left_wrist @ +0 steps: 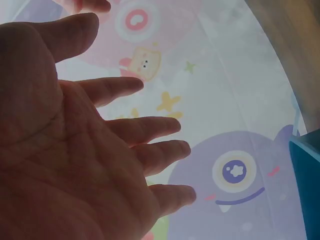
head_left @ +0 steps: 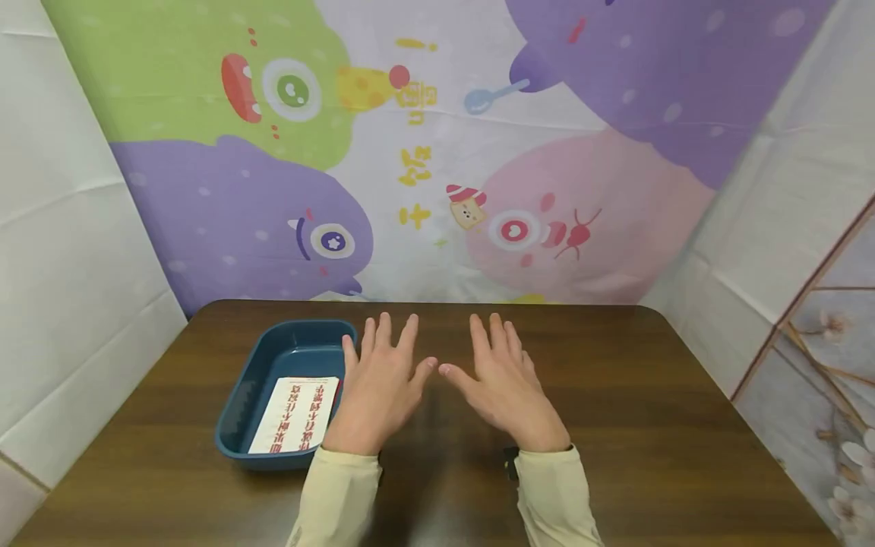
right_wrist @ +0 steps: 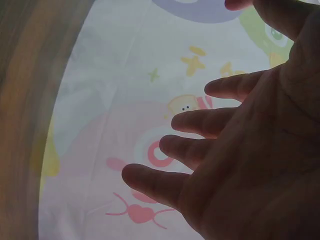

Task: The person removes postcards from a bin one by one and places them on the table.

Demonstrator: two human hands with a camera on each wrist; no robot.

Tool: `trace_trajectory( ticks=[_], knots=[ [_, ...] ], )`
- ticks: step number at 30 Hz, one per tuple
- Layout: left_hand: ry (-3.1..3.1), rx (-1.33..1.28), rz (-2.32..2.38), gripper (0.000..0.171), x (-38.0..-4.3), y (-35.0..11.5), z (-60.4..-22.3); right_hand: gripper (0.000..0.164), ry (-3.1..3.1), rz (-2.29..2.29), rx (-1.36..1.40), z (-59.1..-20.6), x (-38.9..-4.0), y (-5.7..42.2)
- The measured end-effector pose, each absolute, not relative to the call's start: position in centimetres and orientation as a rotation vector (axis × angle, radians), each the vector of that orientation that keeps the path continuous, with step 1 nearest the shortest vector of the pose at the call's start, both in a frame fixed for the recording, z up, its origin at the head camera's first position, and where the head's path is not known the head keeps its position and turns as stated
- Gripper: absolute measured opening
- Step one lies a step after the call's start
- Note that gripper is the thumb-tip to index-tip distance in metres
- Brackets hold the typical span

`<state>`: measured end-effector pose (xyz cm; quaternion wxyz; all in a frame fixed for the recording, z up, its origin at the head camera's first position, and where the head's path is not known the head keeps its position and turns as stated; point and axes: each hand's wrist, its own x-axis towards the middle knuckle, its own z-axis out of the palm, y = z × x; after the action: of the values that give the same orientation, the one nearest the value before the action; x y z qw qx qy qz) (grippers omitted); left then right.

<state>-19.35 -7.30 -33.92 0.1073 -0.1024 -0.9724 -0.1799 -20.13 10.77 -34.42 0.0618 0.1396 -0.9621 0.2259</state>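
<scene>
Both hands hover over the brown table with fingers spread and nothing in them. My left hand (head_left: 380, 387) is nearest to a dark blue tray (head_left: 235, 410) and overlaps its right edge in the head view. In that tray lies a white card or paper stack (head_left: 295, 416) with red printed characters; a bit of red shows along its right side. My right hand (head_left: 504, 386) is to the right of the left one, thumb pointing toward the other thumb. In the left wrist view the palm and straight fingers (left_wrist: 150, 131) show, with the tray's edge (left_wrist: 307, 170) at the right.
The wooden table (head_left: 656, 425) has rounded far corners. Behind it hangs a cartoon-printed cloth (head_left: 424, 281), with white cloth (head_left: 75, 228) at the left side and a flower-patterned panel (head_left: 820, 365) at the right. Dark bands show at both cuffs.
</scene>
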Motion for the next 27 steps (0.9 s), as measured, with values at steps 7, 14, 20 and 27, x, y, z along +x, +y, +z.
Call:
trace_trajectory(
  ticks=[7,14,20,27],
  knots=[
    [-2.864,-0.317,-0.543,0.069,-19.4,-7.2,-33.5,0.090,-2.915,0.727,0.442,-33.9,-19.9,10.8],
    [-2.760,-0.378,-0.707,0.060,-19.4,-9.7,-32.4,0.084,-2.902,0.830,0.482,-33.5,-19.7,10.4],
    [-2.761,-0.298,-0.832,0.060,-20.0,-13.7,-32.2,0.086,-2.942,0.893,0.534,-33.1,-19.7,10.3],
    [-2.849,-0.189,-0.849,0.060,-19.6,-18.9,-33.7,0.090,-3.046,0.943,0.664,-33.8,-19.3,10.4]
  ],
)
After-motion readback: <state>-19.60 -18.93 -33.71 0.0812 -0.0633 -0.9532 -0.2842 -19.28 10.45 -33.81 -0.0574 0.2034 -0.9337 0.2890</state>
